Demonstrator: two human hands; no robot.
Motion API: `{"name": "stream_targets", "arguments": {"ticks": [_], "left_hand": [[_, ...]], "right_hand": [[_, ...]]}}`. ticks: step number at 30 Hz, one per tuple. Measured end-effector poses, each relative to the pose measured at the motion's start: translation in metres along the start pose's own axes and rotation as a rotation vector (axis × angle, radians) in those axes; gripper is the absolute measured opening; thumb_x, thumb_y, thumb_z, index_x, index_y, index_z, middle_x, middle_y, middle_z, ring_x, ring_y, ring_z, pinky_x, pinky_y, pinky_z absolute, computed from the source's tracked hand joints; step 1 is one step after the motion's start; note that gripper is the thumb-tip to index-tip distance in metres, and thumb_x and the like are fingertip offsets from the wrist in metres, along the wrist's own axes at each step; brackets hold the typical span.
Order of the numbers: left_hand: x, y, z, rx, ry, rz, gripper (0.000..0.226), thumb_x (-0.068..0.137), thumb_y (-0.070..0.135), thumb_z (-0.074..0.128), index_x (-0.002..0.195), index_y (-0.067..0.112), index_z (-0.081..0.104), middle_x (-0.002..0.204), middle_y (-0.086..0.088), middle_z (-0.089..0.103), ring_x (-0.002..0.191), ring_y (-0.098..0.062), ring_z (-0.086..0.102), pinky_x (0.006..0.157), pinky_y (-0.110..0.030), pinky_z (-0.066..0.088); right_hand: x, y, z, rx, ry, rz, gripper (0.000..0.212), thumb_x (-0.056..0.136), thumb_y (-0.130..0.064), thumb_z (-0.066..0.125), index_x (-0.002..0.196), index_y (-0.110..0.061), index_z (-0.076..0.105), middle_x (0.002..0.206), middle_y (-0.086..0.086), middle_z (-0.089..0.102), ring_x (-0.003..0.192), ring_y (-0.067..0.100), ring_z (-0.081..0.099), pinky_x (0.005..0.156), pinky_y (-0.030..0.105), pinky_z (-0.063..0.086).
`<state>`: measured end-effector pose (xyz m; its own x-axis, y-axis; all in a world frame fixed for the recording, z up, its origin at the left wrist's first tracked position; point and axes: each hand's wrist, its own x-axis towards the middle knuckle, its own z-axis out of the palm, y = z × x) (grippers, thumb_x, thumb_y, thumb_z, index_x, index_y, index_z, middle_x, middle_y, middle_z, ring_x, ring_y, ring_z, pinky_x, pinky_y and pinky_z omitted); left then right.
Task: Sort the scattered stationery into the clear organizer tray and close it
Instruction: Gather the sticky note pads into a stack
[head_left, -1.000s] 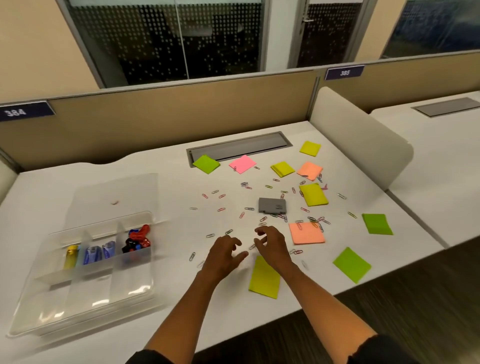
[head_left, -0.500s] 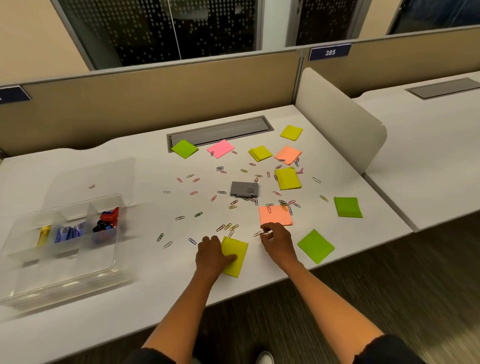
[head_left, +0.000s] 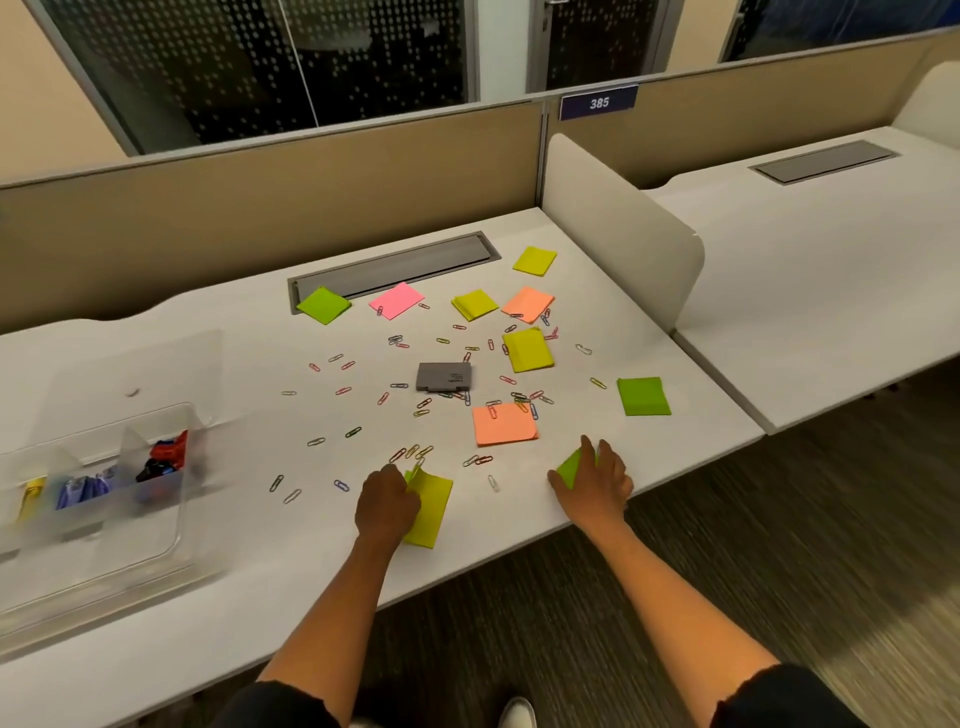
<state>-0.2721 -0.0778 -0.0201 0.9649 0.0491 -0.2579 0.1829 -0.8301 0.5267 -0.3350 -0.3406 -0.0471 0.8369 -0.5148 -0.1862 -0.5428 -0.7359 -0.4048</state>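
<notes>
The clear organizer tray (head_left: 156, 551) sits at the desk's left with its lid open behind it; its back compartments hold a yellow item, blue items and red and black clips. My left hand (head_left: 385, 501) grips the left edge of a yellow sticky pad (head_left: 431, 506) near the front edge. My right hand (head_left: 595, 480) covers a green sticky pad (head_left: 570, 466), fingers curled over it. Several more sticky pads, such as an orange one (head_left: 503, 423), lie among many scattered paper clips (head_left: 415, 400) around a grey box (head_left: 444, 376).
A white divider panel (head_left: 618, 234) stands at the desk's right side, with a neighbouring desk beyond it. A grey cable hatch (head_left: 395, 267) runs along the back, under the beige partition. The desk's front edge lies just under my hands.
My right hand moved right from the paper clips by the orange pad onto the green pad. My left hand stayed on the yellow pad and lifted its corner. The view shifted rightward.
</notes>
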Motion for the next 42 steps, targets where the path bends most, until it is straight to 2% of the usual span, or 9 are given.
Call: {"name": "stream_targets", "arguments": {"ticks": [3,8,15,20,26,31,33,37,42], "left_hand": [[-0.001,0.002,0.0,0.016,0.021,0.016,0.013,0.082,0.006,0.055,0.094,0.0,0.056,0.101,-0.022,0.058,0.098,-0.039,0.055,0.077,-0.042,0.047],[0.0,0.006,0.003,0.031,0.046,0.047,0.02,0.091,0.01,0.048,0.107,-0.003,0.047,0.107,-0.026,0.052,0.099,-0.045,0.054,0.084,-0.048,0.046],[-0.001,0.004,0.003,-0.158,0.041,0.109,0.009,0.098,0.013,0.043,0.095,0.008,0.036,0.089,-0.018,0.054,0.084,-0.036,0.055,0.068,-0.035,0.037],[-0.002,0.002,0.002,-0.305,0.029,0.082,0.014,0.099,0.015,0.043,0.091,0.01,0.033,0.074,-0.005,0.045,0.072,-0.026,0.047,0.058,-0.033,0.033],[0.002,0.004,-0.002,-0.539,0.005,0.0,0.016,0.098,0.016,0.047,0.111,0.014,0.038,0.098,-0.018,0.055,0.081,-0.026,0.049,0.066,-0.031,0.038],[0.008,0.016,-0.004,-0.779,-0.056,-0.1,0.036,0.098,0.014,0.05,0.132,0.016,0.039,0.123,-0.013,0.047,0.111,-0.033,0.051,0.085,-0.046,0.049],[0.011,0.021,-0.005,-0.886,-0.103,-0.162,0.035,0.098,0.012,0.049,0.132,0.01,0.044,0.128,-0.014,0.049,0.114,-0.035,0.052,0.086,-0.049,0.05],[0.019,0.032,-0.003,-1.083,-0.25,-0.238,0.036,0.101,0.009,0.041,0.136,0.001,0.043,0.131,-0.02,0.051,0.116,-0.039,0.052,0.092,-0.054,0.047],[0.02,0.039,-0.007,-1.201,-0.372,-0.181,0.032,0.099,0.02,0.046,0.124,0.001,0.054,0.113,-0.019,0.062,0.094,-0.033,0.063,0.072,-0.043,0.058]], "right_hand": [[-0.001,0.01,0.0,-0.1,-0.021,-0.033,0.079,0.089,-0.057,0.048,0.149,-0.019,0.013,0.156,0.01,0.015,0.143,0.031,0.016,0.112,0.051,0.019],[0.001,0.01,-0.007,-0.054,0.019,-0.047,0.082,0.082,-0.054,0.061,0.147,-0.02,0.023,0.141,0.009,0.035,0.127,0.03,0.035,0.103,0.044,0.034],[0.007,0.008,-0.012,0.127,0.0,0.084,0.087,0.064,-0.047,0.081,0.135,-0.028,0.034,0.131,0.008,0.038,0.122,0.032,0.038,0.099,0.045,0.035],[0.007,0.008,-0.009,0.355,0.018,-0.027,0.068,0.074,-0.021,0.08,0.13,-0.024,0.041,0.124,0.007,0.039,0.112,0.028,0.051,0.092,0.037,0.045],[0.014,-0.006,-0.015,0.62,0.002,-0.022,0.043,0.09,-0.005,0.06,0.129,-0.019,0.049,0.118,0.011,0.053,0.109,0.025,0.052,0.09,0.034,0.047],[0.022,-0.026,-0.024,0.855,0.01,0.013,0.027,0.093,-0.009,0.055,0.117,-0.023,0.056,0.111,0.007,0.06,0.094,0.017,0.057,0.062,0.021,0.046],[0.024,-0.041,-0.027,0.949,-0.029,0.028,0.024,0.092,-0.009,0.057,0.109,-0.026,0.059,0.109,0.007,0.063,0.091,0.016,0.059,0.064,0.024,0.049],[0.024,-0.072,-0.024,1.003,-0.142,-0.029,0.02,0.088,-0.006,0.062,0.1,-0.022,0.064,0.104,0.013,0.068,0.098,0.028,0.065,0.083,0.044,0.056],[0.02,-0.105,-0.013,0.847,-0.123,-0.133,0.017,0.087,-0.012,0.067,0.103,-0.018,0.067,0.101,0.008,0.07,0.091,0.02,0.066,0.083,0.039,0.057]]}}
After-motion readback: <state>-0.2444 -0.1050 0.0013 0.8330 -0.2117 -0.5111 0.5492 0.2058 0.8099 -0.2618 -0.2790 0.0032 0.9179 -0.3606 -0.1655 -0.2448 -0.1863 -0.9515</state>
